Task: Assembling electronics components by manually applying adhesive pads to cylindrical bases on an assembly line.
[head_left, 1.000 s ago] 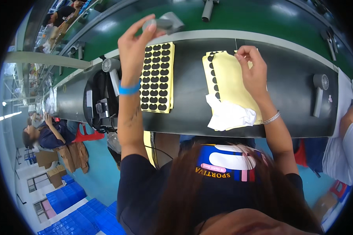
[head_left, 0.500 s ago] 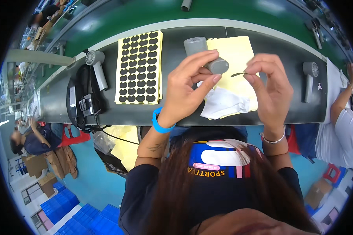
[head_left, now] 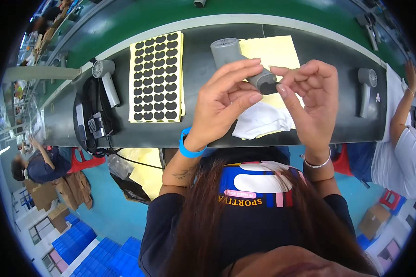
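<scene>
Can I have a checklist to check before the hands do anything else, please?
1. Grey fan held: ok, left grip around its handle.
2. Dark patch at the handle's end: ok, right grip at its edge.
3. Patch flat all over: cannot tell.
4. A hand free: not ok, both busy.
5. White cloth clear of the fan: ok, it lies on yellow paper.

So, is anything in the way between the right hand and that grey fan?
Nothing visible: the right hand is at the black sticker on the near end of the grey fan in the left hand.
</scene>
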### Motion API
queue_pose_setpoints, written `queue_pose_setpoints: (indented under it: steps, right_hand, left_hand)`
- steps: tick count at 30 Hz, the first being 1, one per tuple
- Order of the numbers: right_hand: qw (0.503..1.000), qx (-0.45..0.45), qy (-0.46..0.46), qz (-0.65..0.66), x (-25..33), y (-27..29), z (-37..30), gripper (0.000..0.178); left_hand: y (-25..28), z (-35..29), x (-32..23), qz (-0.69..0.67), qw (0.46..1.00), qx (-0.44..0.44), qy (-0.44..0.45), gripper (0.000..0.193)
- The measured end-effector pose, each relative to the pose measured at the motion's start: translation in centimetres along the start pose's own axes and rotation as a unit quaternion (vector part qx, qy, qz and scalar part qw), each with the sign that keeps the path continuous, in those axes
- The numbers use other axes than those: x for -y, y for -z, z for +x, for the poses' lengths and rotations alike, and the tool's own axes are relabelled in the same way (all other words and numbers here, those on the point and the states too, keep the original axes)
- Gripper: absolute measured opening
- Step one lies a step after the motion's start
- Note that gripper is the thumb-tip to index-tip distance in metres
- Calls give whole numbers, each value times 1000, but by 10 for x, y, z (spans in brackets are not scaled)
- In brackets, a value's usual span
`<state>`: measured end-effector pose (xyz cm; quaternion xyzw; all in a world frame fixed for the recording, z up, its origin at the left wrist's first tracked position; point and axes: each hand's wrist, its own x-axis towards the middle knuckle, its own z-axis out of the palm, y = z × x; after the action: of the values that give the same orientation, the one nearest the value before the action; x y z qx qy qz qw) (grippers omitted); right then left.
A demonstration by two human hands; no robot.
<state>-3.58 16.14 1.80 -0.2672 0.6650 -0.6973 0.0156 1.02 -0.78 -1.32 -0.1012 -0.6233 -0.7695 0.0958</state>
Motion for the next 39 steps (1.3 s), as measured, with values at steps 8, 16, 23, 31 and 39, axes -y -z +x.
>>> queue_pose_setpoints:
  steps: [8,16,23,31,39]
  right_hand:
    - [1000,-16,20,10,-7,-1,2,36]
    - [999,-23,-8,21,-3,-2,4,35]
    - [1000,-24,-3,14,-3,-2,4,35]
    - [1000,-28,-11,9,-3,-3,4,34]
    - [999,-33,-12,-15,-1,-5,5,35]
  left_hand:
    - [-2,3,1,26,1000,-16,-1,36]
    - [-4,6,1,33,999,-33,-2,33]
    - [-5,8,0,29,999,-33,-1,33]
    - [-6,8,1,21,999,-32,-1,32]
    - [-8,8,-1,9,999,-48,5,31]
